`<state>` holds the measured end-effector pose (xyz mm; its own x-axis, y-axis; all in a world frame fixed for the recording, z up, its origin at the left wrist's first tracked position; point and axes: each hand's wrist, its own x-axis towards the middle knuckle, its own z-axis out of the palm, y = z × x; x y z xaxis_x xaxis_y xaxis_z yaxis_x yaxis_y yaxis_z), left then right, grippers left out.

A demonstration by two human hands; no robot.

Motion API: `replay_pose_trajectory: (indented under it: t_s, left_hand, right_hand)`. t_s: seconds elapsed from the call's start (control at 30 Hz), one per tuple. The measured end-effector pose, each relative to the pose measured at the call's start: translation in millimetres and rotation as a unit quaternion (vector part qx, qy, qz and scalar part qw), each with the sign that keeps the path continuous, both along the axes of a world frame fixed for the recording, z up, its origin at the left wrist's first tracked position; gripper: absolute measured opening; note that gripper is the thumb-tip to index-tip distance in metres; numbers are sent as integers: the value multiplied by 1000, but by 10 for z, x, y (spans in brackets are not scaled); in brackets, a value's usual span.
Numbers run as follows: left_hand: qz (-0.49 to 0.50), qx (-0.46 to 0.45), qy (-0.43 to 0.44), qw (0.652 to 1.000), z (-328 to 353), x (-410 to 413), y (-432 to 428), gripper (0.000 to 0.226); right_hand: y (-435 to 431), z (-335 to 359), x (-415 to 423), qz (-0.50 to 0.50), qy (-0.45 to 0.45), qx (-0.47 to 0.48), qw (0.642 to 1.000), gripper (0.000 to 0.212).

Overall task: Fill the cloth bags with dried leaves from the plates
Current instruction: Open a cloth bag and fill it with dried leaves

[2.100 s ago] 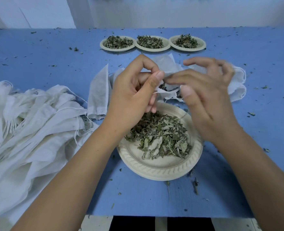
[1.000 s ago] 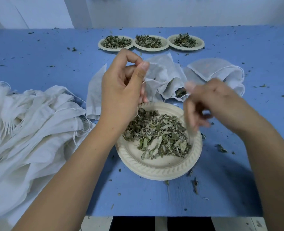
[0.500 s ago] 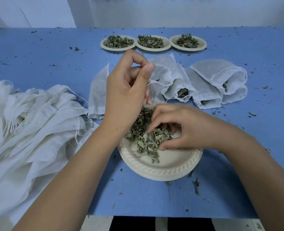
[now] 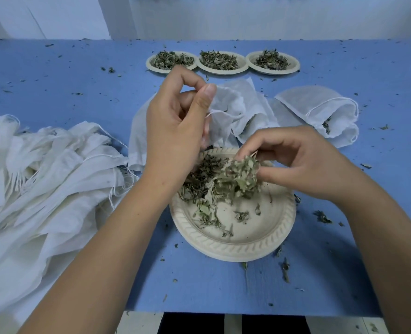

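A cream paper plate (image 4: 243, 247) lies near the table's front edge with dried leaves (image 4: 199, 182) on its far half. My right hand (image 4: 303, 162) pinches a clump of dried leaves (image 4: 242, 175) just above the plate. My left hand (image 4: 175, 126) pinches the rim of a white cloth bag (image 4: 233, 109) between thumb and fingers, holding it up behind the plate. The bag's mouth is partly hidden by my left hand.
A heap of white cloth bags (image 4: 43, 184) covers the table's left side. A cloth bag holding leaves (image 4: 320, 112) lies at the right. Three plates of dried leaves (image 4: 221, 60) stand in a row at the back. Leaf crumbs dot the blue table (image 4: 223, 285).
My right hand came down from the bag onto the plate, gathered leaves and now lifts a clump off it. My left hand kept holding the bag's rim.
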<state>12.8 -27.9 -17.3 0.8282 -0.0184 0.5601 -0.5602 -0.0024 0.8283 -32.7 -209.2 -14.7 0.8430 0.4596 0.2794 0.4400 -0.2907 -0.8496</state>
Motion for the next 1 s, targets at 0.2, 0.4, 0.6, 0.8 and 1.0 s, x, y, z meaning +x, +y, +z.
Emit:
replay_pose_trajectory:
  t_s: [0.2,0.4,0.6,0.8,1.0]
  left_hand:
    - [-18,-3,27,999,8,-2,-7,22]
    - [-55,14,29,998,14,-50,-36,23]
    - [-114,42,39,992,-51,-90,-72,19]
    - [-60,49,31,996,-70,-62,-77,20]
    - [-94,78,15,992,-63,-96,-86,19]
  right_hand:
    - [45,20,15,-74,-83,188,976,21]
    - [125,-41,25,-204,-143,160,955,20]
    - [164,-184,57,-290,-271,-57,916,18]
    - [118,-109,73,-179,-180,31,967,28]
    - [126,-87,51,-216,-287,-1,933,3]
